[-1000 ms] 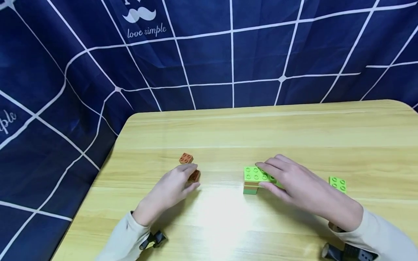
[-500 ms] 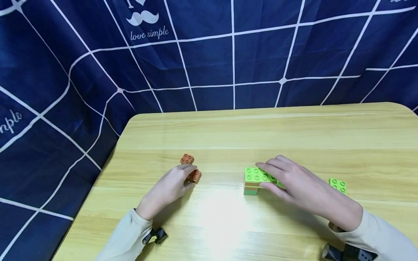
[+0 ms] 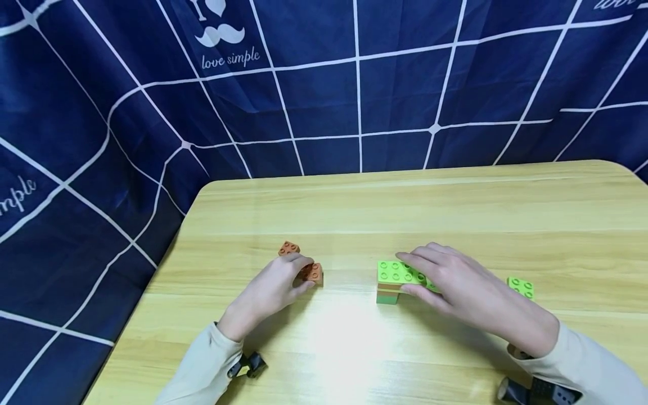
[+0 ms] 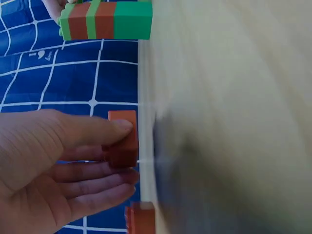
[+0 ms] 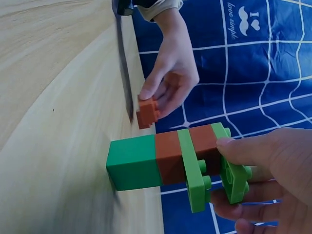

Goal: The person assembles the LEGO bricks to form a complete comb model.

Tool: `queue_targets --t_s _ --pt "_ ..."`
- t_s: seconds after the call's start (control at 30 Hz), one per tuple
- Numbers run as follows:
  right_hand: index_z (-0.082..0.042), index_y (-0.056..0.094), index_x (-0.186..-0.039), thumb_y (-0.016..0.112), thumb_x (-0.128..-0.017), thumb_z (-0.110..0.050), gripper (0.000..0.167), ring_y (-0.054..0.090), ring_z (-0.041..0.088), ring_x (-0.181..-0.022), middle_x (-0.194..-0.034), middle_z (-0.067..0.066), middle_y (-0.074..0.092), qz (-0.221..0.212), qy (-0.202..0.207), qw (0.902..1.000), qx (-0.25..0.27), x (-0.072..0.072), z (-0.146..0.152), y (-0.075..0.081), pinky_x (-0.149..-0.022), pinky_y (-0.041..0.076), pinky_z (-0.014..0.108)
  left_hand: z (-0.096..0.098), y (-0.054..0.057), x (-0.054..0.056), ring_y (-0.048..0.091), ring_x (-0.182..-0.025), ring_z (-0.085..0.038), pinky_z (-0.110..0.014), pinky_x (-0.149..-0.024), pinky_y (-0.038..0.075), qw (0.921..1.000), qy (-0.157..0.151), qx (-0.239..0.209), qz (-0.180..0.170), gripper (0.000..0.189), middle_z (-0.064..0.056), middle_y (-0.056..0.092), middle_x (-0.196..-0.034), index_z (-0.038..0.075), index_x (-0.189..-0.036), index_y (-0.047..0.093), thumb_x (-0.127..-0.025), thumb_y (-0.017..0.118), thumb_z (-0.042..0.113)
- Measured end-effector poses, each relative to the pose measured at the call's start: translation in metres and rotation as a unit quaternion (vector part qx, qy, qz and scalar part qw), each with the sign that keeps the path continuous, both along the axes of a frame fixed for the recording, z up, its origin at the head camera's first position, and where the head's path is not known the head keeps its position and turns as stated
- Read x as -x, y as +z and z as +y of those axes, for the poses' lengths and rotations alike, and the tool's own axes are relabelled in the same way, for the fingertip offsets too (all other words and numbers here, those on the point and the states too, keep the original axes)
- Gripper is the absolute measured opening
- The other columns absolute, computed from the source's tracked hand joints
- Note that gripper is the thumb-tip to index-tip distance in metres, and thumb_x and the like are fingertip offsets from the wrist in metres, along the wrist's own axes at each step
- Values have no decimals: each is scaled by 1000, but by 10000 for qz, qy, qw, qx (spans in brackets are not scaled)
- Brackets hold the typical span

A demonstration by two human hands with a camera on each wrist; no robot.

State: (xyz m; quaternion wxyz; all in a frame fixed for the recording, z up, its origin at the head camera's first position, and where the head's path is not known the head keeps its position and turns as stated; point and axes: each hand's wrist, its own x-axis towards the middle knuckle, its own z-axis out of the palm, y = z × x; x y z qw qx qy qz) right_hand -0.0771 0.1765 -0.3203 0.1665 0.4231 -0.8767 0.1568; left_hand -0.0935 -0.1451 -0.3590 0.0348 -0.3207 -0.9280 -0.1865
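My left hand [image 3: 268, 289] pinches an orange-brown toy brick [image 4: 126, 141] between thumb and fingers. A gap shows between that brick and the table in the left wrist view. Another orange-brown brick [image 3: 288, 248] sits on the table just beyond the hand. To the right, my right hand [image 3: 458, 281] holds the long light-green top brick [image 3: 397, 272] of a stack, thumb on the near side. Beneath that top layer the stack [image 5: 168, 158] alternates brown and light green, down to a darker green brick [image 5: 134, 165] standing on the table.
A loose light-green brick [image 3: 521, 287] lies partly behind the right forearm. The wooden table [image 3: 324, 208] has a dark blue checked cloth [image 3: 324, 101] hanging behind it and along its left side. Black wrist cameras [image 3: 248, 365] sit under both sleeves.
The pinched brown brick and my left hand have shifted a little to the right, away from the other brown brick. My right hand stays on the stack.
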Motion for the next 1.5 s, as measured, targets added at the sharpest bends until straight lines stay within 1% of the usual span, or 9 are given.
queue_targets --t_s 0.2,0.3,0.4,0.53,0.67,0.83,1.07,1.33,1.5 --pt "-1 64 -120 62 -93 -42 50 66 23 -91 -100 7 69 110 -88 9999 34 0 5 5 -77 57 43 14 19 -5 66 -100 -25 -30 -87 55 9988 -231 -244 348 40 -15 67 -111 -6 -117 62 -88 72 19" --pt "-1 67 -114 59 -94 -45 48 66 22 -88 -98 6 69 160 -4 9998 113 1 7 7 -75 57 41 23 30 -8 65 -101 -24 -28 -88 54 9975 -385 -370 465 39 -14 66 -112 -5 -117 62 -88 72 20" --pt "-2 69 -107 59 -94 -44 45 66 19 -85 -95 5 69 168 90 9996 200 2 9 8 -72 58 38 34 39 -10 65 -103 -22 -27 -90 53 9948 -642 -490 625 38 -12 66 -112 -4 -117 63 -89 70 20" --pt "-2 70 -104 64 -92 -39 39 66 18 -85 -95 4 69 103 98 9997 222 2 11 9 -70 58 37 50 48 -12 65 -103 -20 -24 -91 52 9896 -961 -684 819 36 -10 67 -111 -2 -116 63 -90 69 22" --pt "-3 70 -104 68 -90 -35 36 66 18 -85 -96 4 69 48 85 9997 209 1 10 10 -70 58 36 61 55 -12 65 -101 -18 -23 -91 52 9879 -1014 -768 891 36 -9 67 -110 0 -116 64 -89 69 23" --pt "-3 71 -103 76 -84 -26 30 66 16 -83 -95 3 69 -43 77 9998 203 1 9 10 -69 59 35 71 60 -11 65 -98 -16 -21 -89 52 9856 -1142 -870 890 34 -7 67 -108 1 -115 65 -89 70 22" --pt "-3 71 -103 78 -81 -20 29 67 17 -83 -94 3 69 -191 131 9996 128 0 6 11 -70 59 33 84 59 -6 65 -97 -14 -16 -89 50 9814 -1457 -924 839 32 -7 68 -106 1 -113 66 -89 71 22" --pt "-4 71 -104 77 -82 -19 28 68 20 -85 -96 4 69 -216 109 9997 88 -1 9 11 -72 59 36 92 57 -3 64 -95 -14 -15 -87 50 9811 -1492 -1020 692 32 -5 69 -104 1 -111 67 -88 73 22" --pt "-3 70 -106 75 -85 -22 29 68 22 -87 -98 5 69 -221 93 9997 37 -1 12 11 -72 59 37 93 57 -1 65 -97 -15 -17 -89 50 9833 -1463 -874 632 32 -6 69 -105 1 -112 67 -89 71 23"
